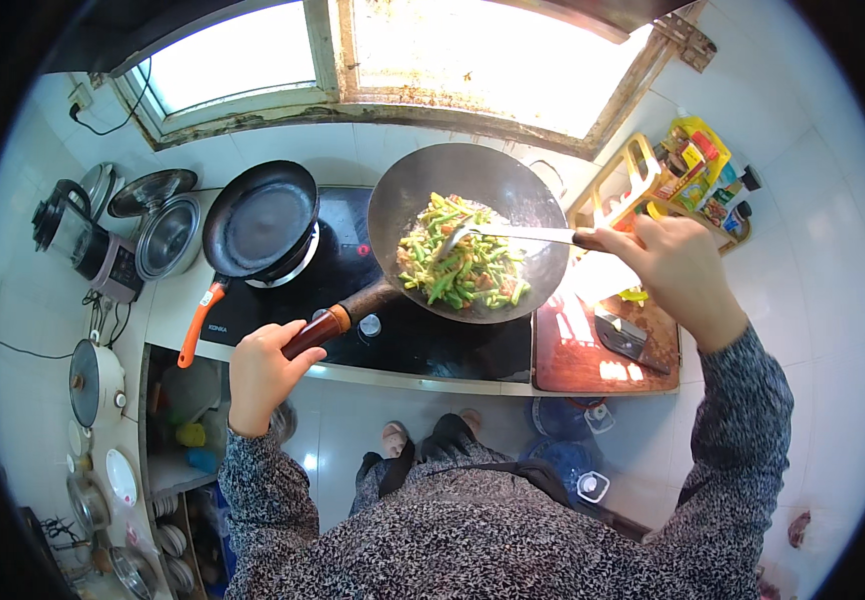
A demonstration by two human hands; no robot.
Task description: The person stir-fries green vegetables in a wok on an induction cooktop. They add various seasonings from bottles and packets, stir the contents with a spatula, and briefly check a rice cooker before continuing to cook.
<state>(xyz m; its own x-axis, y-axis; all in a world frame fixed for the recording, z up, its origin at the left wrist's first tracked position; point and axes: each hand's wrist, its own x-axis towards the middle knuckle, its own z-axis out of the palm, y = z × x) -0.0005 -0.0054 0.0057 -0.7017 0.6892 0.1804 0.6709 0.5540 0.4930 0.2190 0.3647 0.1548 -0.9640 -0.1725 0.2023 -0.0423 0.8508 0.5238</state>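
Note:
A dark wok [470, 169] sits over the right side of the black glass cooktop [432, 352]. Inside it lies a heap of chopped green vegetables [470, 262] mixed with small brown pieces. My left hand [266, 367] grips the wok's wooden handle [318, 332], which points toward me and to the left. In my right hand [669, 270] is the dark grip of a metal spatula [526, 232]. Its blade rests among the vegetables and is partly hidden by them.
Left of the wok, a black frying pan [264, 217] stands on the other burner, its orange handle [201, 324] jutting past the counter edge. On the right are a wooden cutting board [564, 364] with a cleaver [622, 336], and a rack of seasonings [695, 172]. A blender [91, 251] stands far left.

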